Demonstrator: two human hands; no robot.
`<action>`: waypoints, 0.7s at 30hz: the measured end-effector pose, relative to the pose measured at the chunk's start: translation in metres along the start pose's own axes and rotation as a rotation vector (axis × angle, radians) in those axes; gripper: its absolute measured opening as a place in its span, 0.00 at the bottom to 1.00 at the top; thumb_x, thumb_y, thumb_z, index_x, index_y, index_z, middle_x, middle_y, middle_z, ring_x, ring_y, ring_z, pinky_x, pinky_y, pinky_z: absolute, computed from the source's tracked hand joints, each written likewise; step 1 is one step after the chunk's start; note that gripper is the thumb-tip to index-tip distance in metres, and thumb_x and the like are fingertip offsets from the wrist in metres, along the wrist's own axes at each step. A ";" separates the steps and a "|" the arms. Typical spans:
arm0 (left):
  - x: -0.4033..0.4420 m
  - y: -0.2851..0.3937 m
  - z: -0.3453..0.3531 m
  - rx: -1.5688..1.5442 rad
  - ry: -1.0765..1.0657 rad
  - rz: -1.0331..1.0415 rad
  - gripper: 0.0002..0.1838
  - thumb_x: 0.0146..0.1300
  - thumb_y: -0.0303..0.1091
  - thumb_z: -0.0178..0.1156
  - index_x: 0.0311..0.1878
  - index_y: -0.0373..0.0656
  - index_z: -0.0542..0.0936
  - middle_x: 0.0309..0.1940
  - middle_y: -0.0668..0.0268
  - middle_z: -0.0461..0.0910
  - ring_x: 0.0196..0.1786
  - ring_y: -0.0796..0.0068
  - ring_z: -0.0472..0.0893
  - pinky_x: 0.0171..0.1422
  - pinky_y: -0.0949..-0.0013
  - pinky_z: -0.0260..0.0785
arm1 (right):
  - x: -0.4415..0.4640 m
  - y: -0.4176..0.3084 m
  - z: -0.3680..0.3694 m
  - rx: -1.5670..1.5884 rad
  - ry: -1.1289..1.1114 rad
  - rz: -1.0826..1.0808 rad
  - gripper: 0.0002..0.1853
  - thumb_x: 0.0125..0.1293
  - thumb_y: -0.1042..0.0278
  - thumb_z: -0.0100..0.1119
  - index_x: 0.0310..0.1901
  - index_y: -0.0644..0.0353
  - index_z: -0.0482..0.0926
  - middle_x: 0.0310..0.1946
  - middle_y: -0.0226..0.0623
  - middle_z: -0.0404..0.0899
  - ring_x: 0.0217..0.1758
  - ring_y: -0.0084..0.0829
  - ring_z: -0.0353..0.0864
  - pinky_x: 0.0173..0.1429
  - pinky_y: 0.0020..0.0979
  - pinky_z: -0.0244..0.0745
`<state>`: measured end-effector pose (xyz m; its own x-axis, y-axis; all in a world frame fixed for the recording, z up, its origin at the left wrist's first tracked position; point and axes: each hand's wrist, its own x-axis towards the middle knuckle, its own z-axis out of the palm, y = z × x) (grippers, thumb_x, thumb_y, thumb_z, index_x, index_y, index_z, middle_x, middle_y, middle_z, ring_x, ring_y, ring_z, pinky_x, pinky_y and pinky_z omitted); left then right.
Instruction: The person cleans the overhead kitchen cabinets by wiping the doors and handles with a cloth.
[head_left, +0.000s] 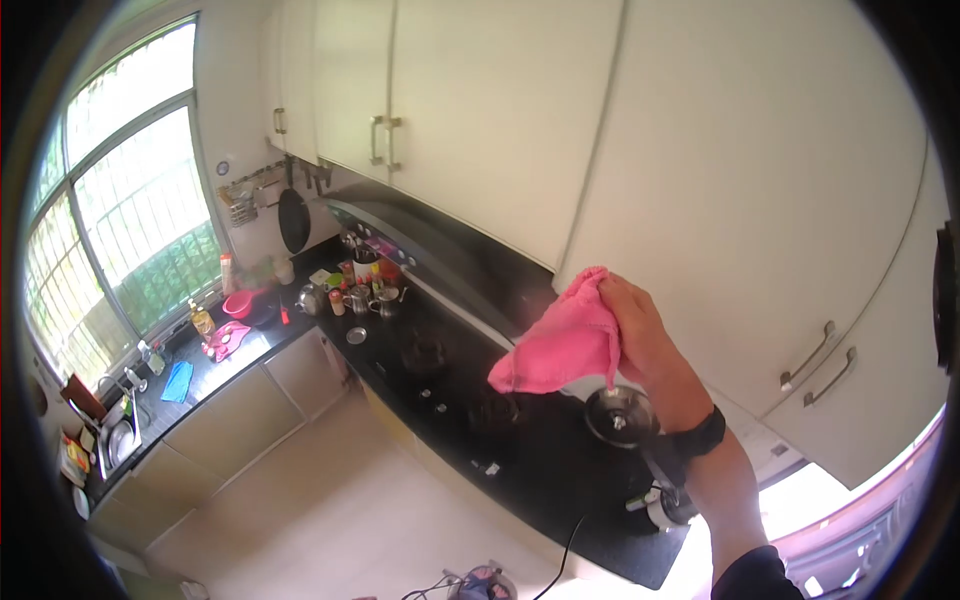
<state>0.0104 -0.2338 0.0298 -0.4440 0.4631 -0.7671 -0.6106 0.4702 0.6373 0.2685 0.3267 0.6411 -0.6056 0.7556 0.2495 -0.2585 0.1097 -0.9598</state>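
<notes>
My right hand [634, 322] is closed on a pink cloth [560, 348], which hangs down from the fingers. Hand and cloth are raised in front of the lower edge of the white upper cabinet [500, 130]; I cannot tell whether the cloth touches it. Behind the cloth runs the dark range hood [440, 250]. Below the hand, a pan with a glass lid [620, 416] stands on the black counter [560, 480], partly covered by my forearm. My left hand is out of view.
Gas burners [425, 352] sit along the counter. Several metal pots and jars [358, 298] stand in the far corner. Left, under the window, are a pink bowl [238, 304], an oil bottle [202, 320], a blue cloth [178, 382] and a sink [122, 440]. A cord [570, 560] hangs off the front edge.
</notes>
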 end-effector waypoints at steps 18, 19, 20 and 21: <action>-0.163 0.292 0.416 -0.493 -1.305 -0.154 0.39 0.74 0.62 0.47 0.76 0.42 0.60 0.70 0.55 0.69 0.71 0.54 0.70 0.71 0.42 0.67 | -0.171 0.193 -0.025 0.071 -0.025 0.298 0.21 0.74 0.61 0.49 0.61 0.66 0.74 0.56 0.51 0.81 0.61 0.52 0.80 0.69 0.46 0.73; -0.149 0.274 0.413 -0.365 -1.188 -0.110 0.35 0.75 0.57 0.49 0.75 0.41 0.61 0.69 0.55 0.70 0.70 0.55 0.72 0.69 0.44 0.70 | -0.179 0.205 -0.023 -0.317 -0.084 0.243 0.21 0.73 0.61 0.50 0.61 0.65 0.74 0.56 0.50 0.81 0.61 0.52 0.80 0.69 0.46 0.73; -0.129 0.249 0.408 -0.240 -1.066 -0.072 0.32 0.76 0.52 0.51 0.74 0.41 0.63 0.67 0.55 0.71 0.68 0.55 0.74 0.68 0.45 0.72 | -0.193 0.217 -0.018 -0.700 -0.145 0.180 0.21 0.72 0.62 0.51 0.62 0.64 0.75 0.56 0.49 0.81 0.61 0.53 0.79 0.69 0.45 0.72; -0.086 0.207 0.400 -0.350 -0.951 -0.153 0.22 0.75 0.37 0.54 0.67 0.38 0.70 0.61 0.55 0.77 0.61 0.57 0.80 0.63 0.51 0.77 | -0.207 0.228 -0.015 -1.083 -0.203 0.103 0.22 0.72 0.62 0.52 0.62 0.64 0.75 0.57 0.49 0.81 0.61 0.53 0.79 0.69 0.45 0.72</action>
<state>0.1844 0.1246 0.2573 0.2656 0.8921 -0.3654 -0.8419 0.3994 0.3630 0.3463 0.2048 0.3691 -0.7243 0.6844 0.0833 0.5354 0.6346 -0.5573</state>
